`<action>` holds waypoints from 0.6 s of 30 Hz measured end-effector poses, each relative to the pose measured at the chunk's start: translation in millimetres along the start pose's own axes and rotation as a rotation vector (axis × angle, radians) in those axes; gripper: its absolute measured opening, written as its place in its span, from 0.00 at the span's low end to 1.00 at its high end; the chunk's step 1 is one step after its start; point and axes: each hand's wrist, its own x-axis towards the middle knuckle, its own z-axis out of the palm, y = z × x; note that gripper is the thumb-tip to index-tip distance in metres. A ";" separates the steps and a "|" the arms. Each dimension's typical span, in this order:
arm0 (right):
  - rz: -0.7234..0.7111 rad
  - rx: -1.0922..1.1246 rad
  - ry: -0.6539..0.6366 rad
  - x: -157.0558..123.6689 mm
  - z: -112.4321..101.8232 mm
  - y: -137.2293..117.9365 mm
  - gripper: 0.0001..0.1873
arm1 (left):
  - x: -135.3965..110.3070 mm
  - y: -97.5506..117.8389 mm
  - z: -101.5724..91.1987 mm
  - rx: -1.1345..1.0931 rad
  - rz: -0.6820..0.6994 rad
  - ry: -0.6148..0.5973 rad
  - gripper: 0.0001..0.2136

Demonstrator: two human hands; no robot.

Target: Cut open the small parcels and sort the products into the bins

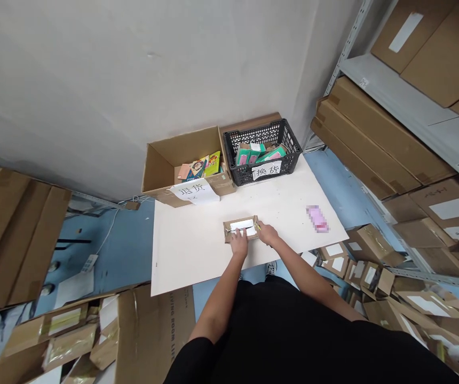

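A small cardboard box [227, 233] with a white label lies near the front edge of the white table. A dark slit runs lengthwise across its top. My left hand [239, 244] rests on the box's near side, fingers spread over the top and label. At the box's right end, my right hand [267, 235] is closed around a box cutter [259, 227], of which a bit of yellow shows at the front and a dark end below the hand. Its blade is too small to make out.
An open carton [159, 184] with booklets and a black plastic crate [239, 175] with green-and-pink boxes stand at the table's back. A blurred pink item [317, 219] lies at right. Cartons [153, 330] and loaded shelves [397, 80] flank the white table [181, 256].
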 end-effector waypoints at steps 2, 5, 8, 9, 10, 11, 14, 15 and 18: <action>0.003 -0.011 0.004 -2.1 2.9 2.0 0.33 | -0.8 0.1 0.2 0.007 0.005 -0.007 0.30; 0.003 -0.036 0.028 -5.9 11.5 7.7 0.36 | -1.9 0.2 0.4 0.010 0.007 -0.001 0.29; 0.001 -0.042 0.059 -11.0 21.6 13.1 0.35 | -1.7 -0.3 -0.1 -0.003 0.004 0.008 0.29; 0.003 -0.040 0.064 -13.3 24.3 14.7 0.35 | -1.4 -0.4 -0.4 -0.008 0.003 0.005 0.29; 0.003 -0.035 0.067 -16.0 26.3 16.5 0.35 | -1.1 -0.5 -0.7 -0.013 0.002 -0.001 0.29; 0.001 -0.028 0.067 -18.9 27.4 18.4 0.34 | -0.9 -0.4 -1.0 -0.016 0.001 -0.006 0.29; -0.007 0.035 0.039 -28.8 24.7 26.5 0.30 | -1.9 0.8 -2.6 -0.016 -0.009 -0.005 0.29; -0.010 0.078 0.019 -32.1 22.4 30.3 0.29 | -2.7 0.9 -3.9 -0.012 -0.012 -0.003 0.29; -0.012 0.254 0.007 -39.4 17.7 45.3 0.27 | -3.7 -4.4 -13.4 -0.010 0.006 0.012 0.30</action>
